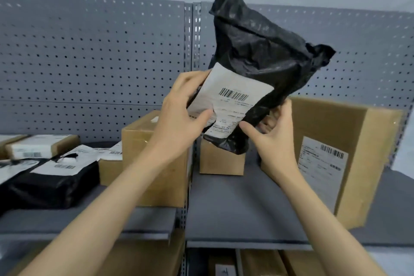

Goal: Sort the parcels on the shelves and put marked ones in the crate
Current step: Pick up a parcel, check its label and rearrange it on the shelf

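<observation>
Now | both hands, left hand point(179, 116) and right hand point(272, 134), grip black parcel point(257, 56) | boxes point(336, 159) beneath

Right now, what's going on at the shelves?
A person holds a black poly mailer up over the shelf, label facing them. The left hand grips the white shipping label edge; the right hand grips the bag's lower right. Cardboard boxes sit behind. No crate in view.
</observation>
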A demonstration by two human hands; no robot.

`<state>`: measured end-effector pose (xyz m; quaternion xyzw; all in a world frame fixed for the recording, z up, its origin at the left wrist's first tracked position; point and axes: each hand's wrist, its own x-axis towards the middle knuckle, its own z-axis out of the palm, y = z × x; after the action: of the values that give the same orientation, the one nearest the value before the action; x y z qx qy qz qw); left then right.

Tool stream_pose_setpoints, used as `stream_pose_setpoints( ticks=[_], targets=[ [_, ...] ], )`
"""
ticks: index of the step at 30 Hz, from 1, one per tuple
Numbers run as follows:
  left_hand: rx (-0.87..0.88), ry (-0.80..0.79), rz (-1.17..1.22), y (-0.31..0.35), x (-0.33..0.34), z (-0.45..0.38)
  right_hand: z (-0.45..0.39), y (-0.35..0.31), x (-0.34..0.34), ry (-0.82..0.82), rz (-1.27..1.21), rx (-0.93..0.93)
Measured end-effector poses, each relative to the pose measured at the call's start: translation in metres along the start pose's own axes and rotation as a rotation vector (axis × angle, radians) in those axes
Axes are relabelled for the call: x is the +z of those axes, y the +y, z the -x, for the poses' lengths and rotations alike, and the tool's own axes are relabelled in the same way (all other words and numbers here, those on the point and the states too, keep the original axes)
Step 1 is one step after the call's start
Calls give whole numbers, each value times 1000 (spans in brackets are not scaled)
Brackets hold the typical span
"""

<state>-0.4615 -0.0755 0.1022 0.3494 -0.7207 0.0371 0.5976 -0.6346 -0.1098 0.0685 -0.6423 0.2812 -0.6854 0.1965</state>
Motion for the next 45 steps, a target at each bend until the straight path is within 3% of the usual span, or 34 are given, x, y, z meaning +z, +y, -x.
stream_pose_setpoints(
  ticks=[4,13,19,25,28,31,39,45],
  targets=[
    [160,34,-199,14,9,16,15,3,-3,41,-164,55],
    [360,112,-366,19,11,29,10,-20,-5,95,-274,103],
    [10,241,-12,33,-10,19,6,-47,4,86,-78,-37],
    [-405,298,483,24,-24,14,11,-72,21,95,377,-416],
    [-490,301,514,10,-26,18,17,-66,29,117,465,-480],
    [-469,282,450,4,-30,23,26,-54,32,163,386,-489],
    [-125,85,189,19,-39,24,32,-47,29,131,-47,-40],
    [-188,12,172,25,-53,5,18,-65,11,33,-238,265]
  ],
)
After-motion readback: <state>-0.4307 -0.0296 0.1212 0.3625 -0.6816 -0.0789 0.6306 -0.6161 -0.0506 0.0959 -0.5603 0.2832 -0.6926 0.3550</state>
